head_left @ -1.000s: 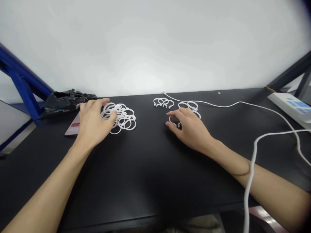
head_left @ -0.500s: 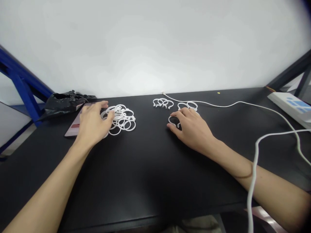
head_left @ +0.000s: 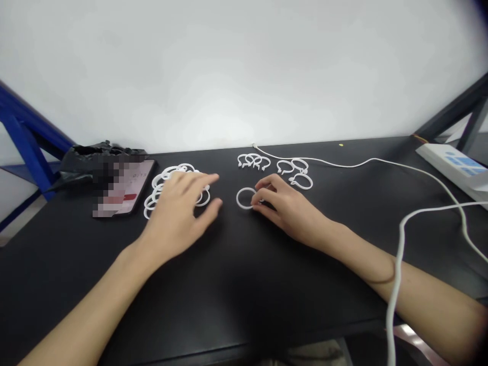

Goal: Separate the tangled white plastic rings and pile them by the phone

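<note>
White ring (head_left: 246, 189), one, pinched in the right hand (head_left: 284, 206); left hand (head_left: 179, 208) lies open on the ring heap (head_left: 160, 183).

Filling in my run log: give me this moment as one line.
left hand: open, over ring pile | right hand: pinches single ring | more rings behind it | phone left of pile

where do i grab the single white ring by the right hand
Pinch the thin rim of the single ring at its bare left arc, from above: it lies flat on the table, so only the rim offers hold, and the right hand touches its right edge.
</note>
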`<state>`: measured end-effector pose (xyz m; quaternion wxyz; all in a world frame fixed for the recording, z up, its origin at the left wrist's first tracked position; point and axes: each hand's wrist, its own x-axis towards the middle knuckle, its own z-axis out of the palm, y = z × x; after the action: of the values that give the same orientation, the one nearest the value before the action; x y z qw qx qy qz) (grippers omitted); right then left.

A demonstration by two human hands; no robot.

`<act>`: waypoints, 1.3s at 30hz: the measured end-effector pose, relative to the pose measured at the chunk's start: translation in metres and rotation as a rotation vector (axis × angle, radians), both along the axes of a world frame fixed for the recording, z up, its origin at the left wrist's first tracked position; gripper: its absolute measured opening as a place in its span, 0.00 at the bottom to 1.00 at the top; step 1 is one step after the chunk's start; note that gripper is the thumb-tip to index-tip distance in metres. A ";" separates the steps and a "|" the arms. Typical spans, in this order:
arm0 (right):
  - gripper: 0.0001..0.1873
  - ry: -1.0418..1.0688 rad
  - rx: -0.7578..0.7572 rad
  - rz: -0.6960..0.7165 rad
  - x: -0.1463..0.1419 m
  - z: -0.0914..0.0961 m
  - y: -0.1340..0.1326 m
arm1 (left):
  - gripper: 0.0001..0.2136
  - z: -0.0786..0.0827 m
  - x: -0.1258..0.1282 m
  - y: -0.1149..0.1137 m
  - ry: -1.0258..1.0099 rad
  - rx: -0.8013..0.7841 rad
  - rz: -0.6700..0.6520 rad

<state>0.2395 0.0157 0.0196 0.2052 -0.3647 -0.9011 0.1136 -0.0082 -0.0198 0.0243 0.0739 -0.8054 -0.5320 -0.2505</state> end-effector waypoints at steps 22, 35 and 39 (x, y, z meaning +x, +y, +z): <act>0.09 0.225 0.007 0.156 -0.005 0.006 -0.013 | 0.16 -0.006 0.028 -0.011 0.024 0.047 -0.190; 0.06 0.267 -0.049 0.180 -0.006 0.008 -0.015 | 0.14 -0.006 0.027 -0.012 -0.011 0.018 -0.221; 0.06 0.266 -0.054 0.177 -0.007 0.009 -0.015 | 0.14 -0.007 0.026 -0.011 -0.017 0.010 -0.227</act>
<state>0.2328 0.0008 0.0284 0.3022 -0.2708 -0.8912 0.2028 0.0181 -0.0310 0.0176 0.0447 -0.8578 -0.4368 -0.2670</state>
